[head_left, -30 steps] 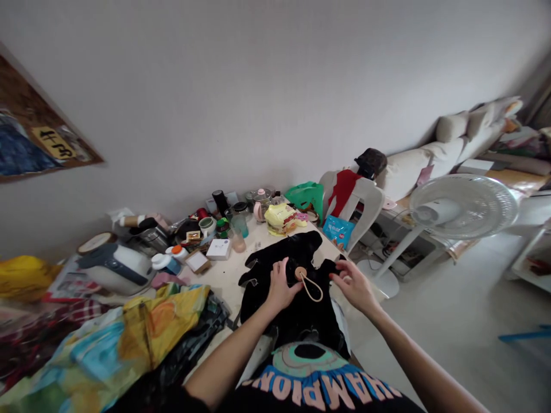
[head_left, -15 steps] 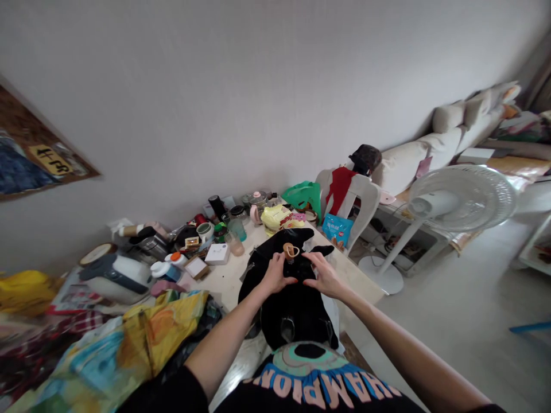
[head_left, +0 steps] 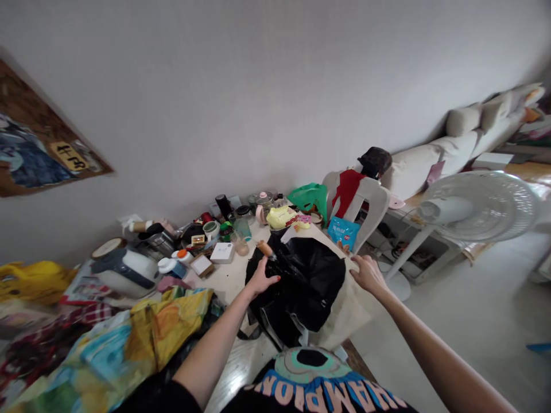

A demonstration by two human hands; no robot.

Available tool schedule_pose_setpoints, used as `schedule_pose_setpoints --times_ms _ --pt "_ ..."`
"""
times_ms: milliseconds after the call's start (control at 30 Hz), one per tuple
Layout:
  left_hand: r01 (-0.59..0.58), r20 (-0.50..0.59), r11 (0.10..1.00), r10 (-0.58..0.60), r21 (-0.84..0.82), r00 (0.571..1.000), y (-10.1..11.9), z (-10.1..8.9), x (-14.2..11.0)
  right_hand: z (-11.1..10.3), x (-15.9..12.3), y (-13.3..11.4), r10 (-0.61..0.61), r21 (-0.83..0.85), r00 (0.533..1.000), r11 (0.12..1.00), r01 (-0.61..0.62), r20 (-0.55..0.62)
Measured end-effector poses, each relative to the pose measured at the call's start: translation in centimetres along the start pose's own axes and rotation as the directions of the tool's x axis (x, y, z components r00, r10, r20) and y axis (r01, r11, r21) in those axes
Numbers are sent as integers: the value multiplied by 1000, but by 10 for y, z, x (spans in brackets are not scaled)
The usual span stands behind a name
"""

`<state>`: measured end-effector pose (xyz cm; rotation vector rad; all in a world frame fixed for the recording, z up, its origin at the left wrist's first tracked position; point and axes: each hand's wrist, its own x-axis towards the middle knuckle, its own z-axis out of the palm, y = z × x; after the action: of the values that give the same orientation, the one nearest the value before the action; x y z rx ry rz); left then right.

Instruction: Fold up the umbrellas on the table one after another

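A black folding umbrella point(head_left: 316, 269) with a tan handle point(head_left: 264, 248) lies partly spread over the table in front of me. My left hand point(head_left: 262, 280) is closed on its left side, just below the handle, with the thumb resting over the black fabric. Off the umbrella's right corner, my right hand point(head_left: 368, 274) has its fingers curled in, thumb and forefinger close together. A narrow gap shows between these fingertips and the fabric, and anything small in them is hidden. Loose folds hang toward my shirt at the near side.
Bottles, cups and a white box point(head_left: 222, 253) crowd the table's back left. An electric kettle point(head_left: 124, 272) and a colourful cloth point(head_left: 129, 338) lie left. Behind are a yellow package point(head_left: 282, 217) and green bag point(head_left: 312, 198). A blue pouch point(head_left: 343, 231), chair point(head_left: 372, 206) and fan point(head_left: 477, 206) stand right.
My hands have moved apart, the right one outward to the right. The umbrella's fabric has spread rightward, and its handle now points to the upper left.
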<state>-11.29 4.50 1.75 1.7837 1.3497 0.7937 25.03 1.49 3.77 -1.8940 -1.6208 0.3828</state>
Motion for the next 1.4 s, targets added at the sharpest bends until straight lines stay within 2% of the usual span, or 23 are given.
schedule_pose_setpoints --times_ms 67,133,167,200,267,333,467,567,633,700,767,867,967,1000,1067,1100,1133,1200,1267,1300,1333,1400 --pt "-99 101 995 98 8 990 13 16 0 0 -8 -24 -166 38 986 985 166 -16" --pt "-200 167 980 193 25 967 26 35 0 4 -14 -53 -399 187 915 905 381 68" --pt "-223 168 973 211 52 963 31 43 0 8 -16 -66 -460 305 876 863 404 142" --pt "-228 159 969 211 96 964 33 49 -1 12 -18 -76 -466 421 863 834 356 194" --pt "-196 117 960 176 197 977 30 55 -2 21 -20 -86 -409 597 878 779 193 249" --pt "-146 66 952 133 269 989 25 52 -3 27 -22 -86 -341 664 910 741 105 237" --pt "-98 -25 951 111 292 994 26 45 -7 29 -28 -82 -322 582 936 793 183 144" --pt "-142 -17 961 150 239 988 39 51 -18 25 -38 -89 -270 489 954 854 177 127" --pt "-169 23 970 167 177 986 48 59 -28 21 -45 -92 -225 474 957 873 114 184" --pt "-173 65 976 165 135 984 52 64 -36 17 -51 -88 -116 530 947 845 -64 300" --pt "-171 109 978 158 118 981 54 66 -42 12 -57 -80 24 602 885 725 -336 465" --pt "-169 193 980 145 110 970 55 67 -47 3 -68 -68 208 597 721 437 -673 661" --pt "-176 277 976 135 131 951 58 72 -50 0 -84 -69 275 546 585 209 -811 763" --pt "-182 298 972 132 148 945 59 74 -52 0 -90 -71 266 534 556 157 -831 788" --pt "-198 325 966 137 165 936 63 77 -54 -3 -100 -78 223 533 540 97 -841 811" --pt "-204 323 967 147 151 935 66 77 -56 -7 -102 -82 211 551 548 51 -833 809" --pt "-206 303 971 161 123 939 70 76 -57 -14 -102 -86 208 592 580 4 -806 788" --pt "-207 194 977 195 45 961 79 72 -60 -35 -97 -95 227 730 704 -50 -681 673" --pt "-240 42 971 240 -14 970 90 65 -62 -58 -85 -104 228 877 850 -34 -480 474" --pt "-272 -11 962 272 -29 962 96 62 -64 -68 -78 -108 217 923 900 -10 -386 379" --pt "-305 -36 951 303 -44 952 102 60 -65 -75 -70 -112 231 952 928 19 -306 293" --pt "-332 -1 940 333 -82 943 111 56 -68 -80 -55 -117 321 960 920 87 -265 225"
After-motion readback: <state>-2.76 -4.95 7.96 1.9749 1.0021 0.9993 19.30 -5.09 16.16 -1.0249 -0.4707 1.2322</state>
